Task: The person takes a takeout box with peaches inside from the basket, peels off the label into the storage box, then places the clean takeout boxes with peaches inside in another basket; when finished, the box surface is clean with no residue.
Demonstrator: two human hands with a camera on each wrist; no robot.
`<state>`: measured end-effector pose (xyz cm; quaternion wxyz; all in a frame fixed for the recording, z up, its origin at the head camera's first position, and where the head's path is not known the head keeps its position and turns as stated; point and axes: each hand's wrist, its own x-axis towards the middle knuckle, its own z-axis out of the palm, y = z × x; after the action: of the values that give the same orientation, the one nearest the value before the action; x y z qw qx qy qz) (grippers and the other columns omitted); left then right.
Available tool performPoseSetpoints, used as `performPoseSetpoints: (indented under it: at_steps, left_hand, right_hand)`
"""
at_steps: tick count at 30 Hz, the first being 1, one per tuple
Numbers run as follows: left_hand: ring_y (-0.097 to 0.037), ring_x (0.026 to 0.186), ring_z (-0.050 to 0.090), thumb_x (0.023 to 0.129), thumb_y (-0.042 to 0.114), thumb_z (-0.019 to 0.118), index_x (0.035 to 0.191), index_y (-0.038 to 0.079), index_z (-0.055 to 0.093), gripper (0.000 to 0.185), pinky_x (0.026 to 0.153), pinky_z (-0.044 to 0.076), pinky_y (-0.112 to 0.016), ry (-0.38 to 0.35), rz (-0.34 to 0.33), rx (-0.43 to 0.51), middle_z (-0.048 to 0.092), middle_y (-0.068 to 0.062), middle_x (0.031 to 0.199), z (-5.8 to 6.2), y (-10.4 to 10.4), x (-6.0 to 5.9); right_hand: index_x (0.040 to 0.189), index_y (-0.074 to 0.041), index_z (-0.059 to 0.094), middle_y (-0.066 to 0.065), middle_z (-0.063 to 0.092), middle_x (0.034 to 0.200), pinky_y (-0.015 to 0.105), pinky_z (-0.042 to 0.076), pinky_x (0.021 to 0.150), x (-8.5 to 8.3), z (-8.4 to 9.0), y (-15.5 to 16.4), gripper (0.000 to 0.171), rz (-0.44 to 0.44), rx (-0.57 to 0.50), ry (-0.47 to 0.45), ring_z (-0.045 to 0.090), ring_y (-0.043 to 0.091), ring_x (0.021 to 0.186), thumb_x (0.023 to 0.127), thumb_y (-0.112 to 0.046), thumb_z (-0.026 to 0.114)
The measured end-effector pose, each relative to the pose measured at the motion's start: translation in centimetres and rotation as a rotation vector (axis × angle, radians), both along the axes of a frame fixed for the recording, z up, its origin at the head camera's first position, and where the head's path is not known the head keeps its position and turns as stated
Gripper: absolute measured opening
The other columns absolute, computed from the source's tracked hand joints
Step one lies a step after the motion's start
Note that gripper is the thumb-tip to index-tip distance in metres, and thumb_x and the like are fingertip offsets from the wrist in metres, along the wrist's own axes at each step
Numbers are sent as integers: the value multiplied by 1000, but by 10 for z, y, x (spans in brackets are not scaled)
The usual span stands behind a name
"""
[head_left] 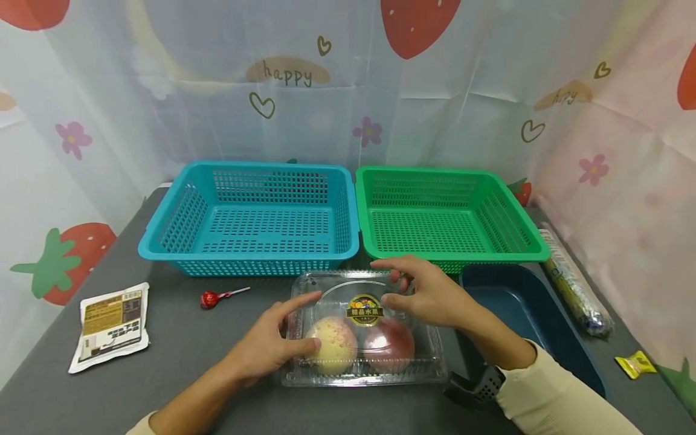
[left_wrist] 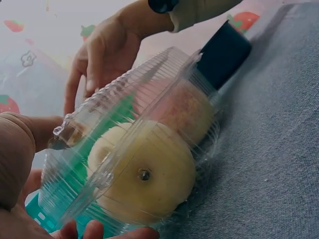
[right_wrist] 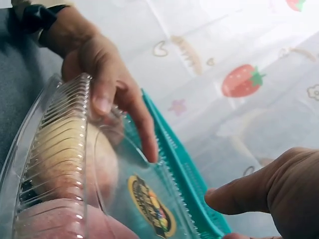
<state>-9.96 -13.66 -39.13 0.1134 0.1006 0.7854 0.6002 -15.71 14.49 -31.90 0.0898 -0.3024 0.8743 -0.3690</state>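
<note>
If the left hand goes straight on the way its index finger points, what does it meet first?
The left hand already touches the clear box; its index finger points along the lid toward the right hand, probably the first thing met, though depth is unclear.

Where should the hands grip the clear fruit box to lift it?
Probably by its two short ends, one hand from each side. The clear fruit box lies flat and wide, its domed lid is thin and ribbed, and two round fruits weight it. The left hand already rests at the left end; the right hand lies on the lid and would likely flex it.
</note>
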Motion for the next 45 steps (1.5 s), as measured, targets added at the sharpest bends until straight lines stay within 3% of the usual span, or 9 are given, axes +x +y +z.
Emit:
performPoseSetpoints:
  at_steps: [8, 14, 20, 23, 28, 34, 42, 45]
  left_hand:
    - [-31, 99, 45, 77, 20, 79, 143, 19, 49, 73, 72, 47, -38, 22, -33, -13, 43, -18, 121, -2, -3, 0]
    - [-30, 95, 46, 78, 21, 79, 143, 20, 48, 72, 69, 47, -38, 12, -49, -17, 44, -19, 125, -5, -4, -1]
    - [-30, 93, 42, 78, 20, 80, 143, 18, 48, 73, 67, 44, -37, 3, -43, -12, 45, -17, 125, -5, -3, -2]
    - [-29, 86, 44, 79, 18, 80, 144, 17, 47, 73, 60, 47, -36, -19, -51, 14, 46, -18, 116, -5, -4, -1]
    - [-25, 72, 47, 80, 14, 78, 145, 17, 45, 73, 49, 50, -34, -64, -69, 76, 46, -19, 93, -5, -3, 0]
    - [-25, 70, 49, 81, 13, 76, 145, 17, 44, 72, 50, 51, -36, -64, -88, 111, 46, -21, 94, -7, -4, -2]
    - [-28, 83, 51, 79, 10, 75, 145, 17, 44, 74, 60, 51, -39, -50, -111, 104, 46, -25, 117, -8, -6, -4]
    - [-28, 81, 52, 79, 10, 76, 145, 17, 44, 73, 58, 52, -39, -60, -114, 108, 49, -24, 111, -8, -7, -4]
  right_hand:
    - [129, -7, 62, 4, 55, 94, 32, 45, 63, -3, -11, -16, 43, 53, 103, 69, 48, 17, 73, 87, -10, 72]
    - [120, -6, 67, 0, 58, 91, 29, 43, 55, 0, -12, -27, 33, -20, 168, 19, 49, 13, 65, 87, -9, 70]
    - [99, -12, 74, -8, 62, 81, 31, 46, 63, 2, -12, -35, 13, -100, 214, 19, 53, 11, 72, 87, -11, 71]
    - [88, -16, 74, -11, 62, 72, 33, 45, 68, 1, -14, -37, 7, -136, 230, 21, 54, 10, 70, 87, -11, 70]
    - [77, -18, 68, -12, 59, 64, 38, 41, 78, 1, -15, -42, 13, -182, 234, 31, 52, 11, 66, 87, -10, 69]
    - [79, -16, 63, -10, 59, 70, 35, 44, 70, 2, -15, -41, 16, -190, 210, 39, 52, 11, 64, 91, -6, 64]
    - [82, -11, 62, -4, 60, 74, 30, 48, 63, 0, -9, -36, 13, -143, 120, 9, 55, 11, 67, 93, -4, 61]
    - [84, -9, 62, -2, 60, 76, 30, 50, 63, -1, -2, -31, 11, -131, 81, -20, 56, 12, 69, 94, -2, 60]
